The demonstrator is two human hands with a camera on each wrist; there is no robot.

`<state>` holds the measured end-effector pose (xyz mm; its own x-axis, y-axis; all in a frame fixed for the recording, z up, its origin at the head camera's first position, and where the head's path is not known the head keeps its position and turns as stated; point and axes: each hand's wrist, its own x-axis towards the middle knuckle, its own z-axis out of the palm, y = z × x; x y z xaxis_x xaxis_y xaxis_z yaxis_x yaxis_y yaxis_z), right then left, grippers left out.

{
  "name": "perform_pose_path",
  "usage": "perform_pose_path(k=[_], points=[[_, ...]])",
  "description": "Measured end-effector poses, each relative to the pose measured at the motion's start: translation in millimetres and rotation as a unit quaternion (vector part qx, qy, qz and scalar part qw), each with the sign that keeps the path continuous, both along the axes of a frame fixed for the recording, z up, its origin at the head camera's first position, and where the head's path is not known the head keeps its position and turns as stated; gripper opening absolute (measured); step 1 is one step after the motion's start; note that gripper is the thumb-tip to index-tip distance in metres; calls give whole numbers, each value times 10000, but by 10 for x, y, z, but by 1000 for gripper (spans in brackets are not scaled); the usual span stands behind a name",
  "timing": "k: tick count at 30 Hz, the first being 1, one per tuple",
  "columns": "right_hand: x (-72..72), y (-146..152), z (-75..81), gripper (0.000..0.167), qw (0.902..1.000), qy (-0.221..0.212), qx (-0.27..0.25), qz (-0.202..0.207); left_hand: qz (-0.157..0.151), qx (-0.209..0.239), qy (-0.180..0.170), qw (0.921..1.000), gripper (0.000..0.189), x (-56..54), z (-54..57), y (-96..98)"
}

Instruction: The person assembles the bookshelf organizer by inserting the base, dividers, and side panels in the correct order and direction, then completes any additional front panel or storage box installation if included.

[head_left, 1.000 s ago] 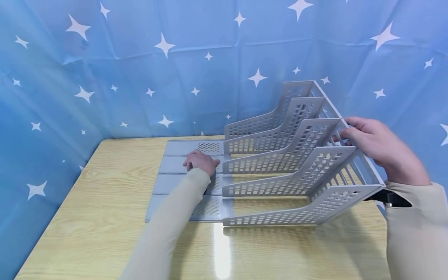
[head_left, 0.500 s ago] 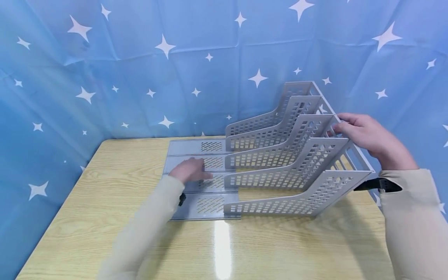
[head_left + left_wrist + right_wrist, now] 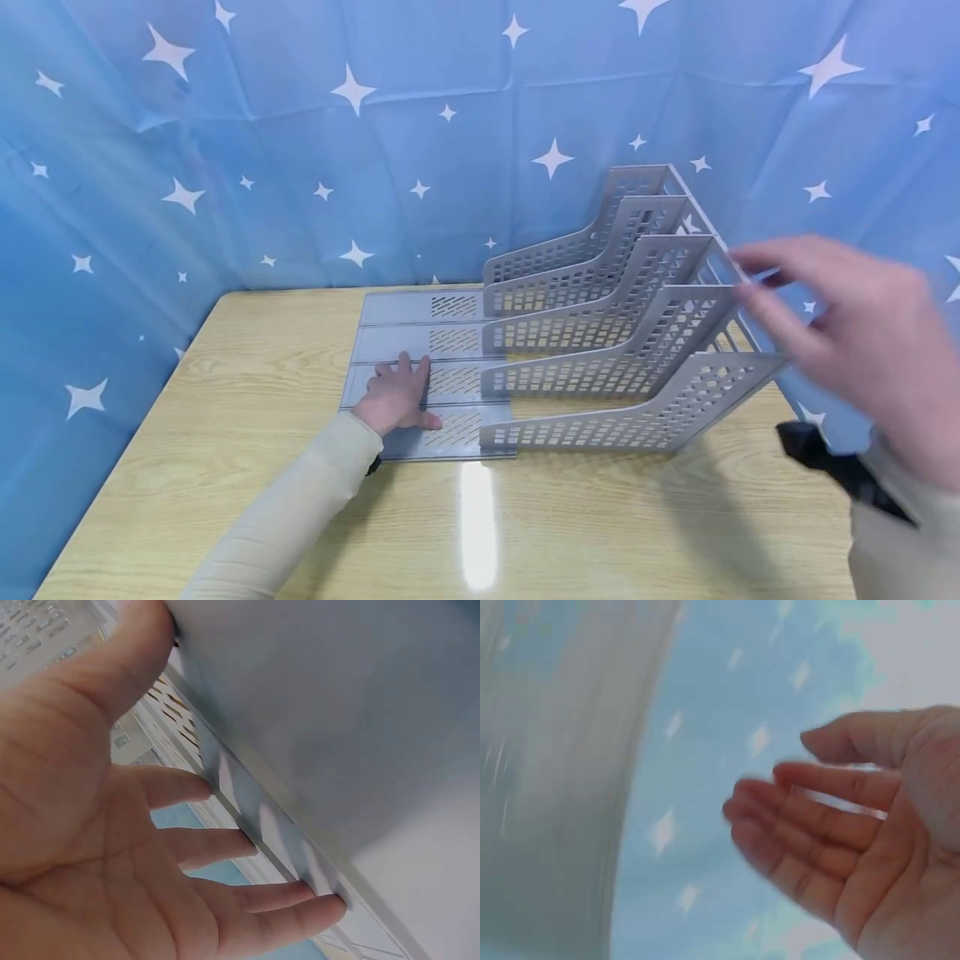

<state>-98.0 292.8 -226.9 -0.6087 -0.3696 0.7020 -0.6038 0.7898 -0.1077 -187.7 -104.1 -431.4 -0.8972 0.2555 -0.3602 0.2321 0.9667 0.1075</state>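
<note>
A grey plastic file rack (image 3: 678, 325) stands on the table, its several perforated dividers joined by a slatted back at the right. From its left side a flat slotted base panel (image 3: 397, 308) extends over the tabletop. My left hand (image 3: 397, 396) rests on that panel with fingers spread. In the left wrist view its fingertips (image 3: 326, 909) touch the ribbed grey surface (image 3: 360, 735). Beside the back's upper edge is my right hand (image 3: 862, 325), blurred, its fingers loosely bent. The right wrist view shows nothing within those fingers (image 3: 825, 817), apart from the rack.
A wood-grain table (image 3: 247, 375) carries the rack, with bare tabletop to the left and in front. Behind it hangs a blue curtain (image 3: 420, 233) with white stars, close to the table's rear edge.
My left hand has shifted toward the near left of the panel and spread its fingers. The rack's back has swung slightly lower and leftward. My right hand has let go of it and moved nearer.
</note>
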Motion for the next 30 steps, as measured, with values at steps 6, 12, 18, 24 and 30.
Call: perform_pose_path(k=[6,12,18,24,30], points=[[180,-689,-679,25,9871,149,824,1364,119,-54,-29,9999,113,10,-33,-1],[109,-962,-1397,26,9813,-730,1604,774,174,-122,-33,9998,114,12,-59,21],[55,-879,-1581,44,9775,-1118,1690,581,181,-187,-28,9997,114,-13,-73,37],[23,-778,-1606,49,9800,-1163,1448,712,174,-284,-112,9994,115,-19,-66,41],[11,-727,-1616,47,9806,-1124,1406,770,103,-348,-83,9993,114,-33,-78,49]])
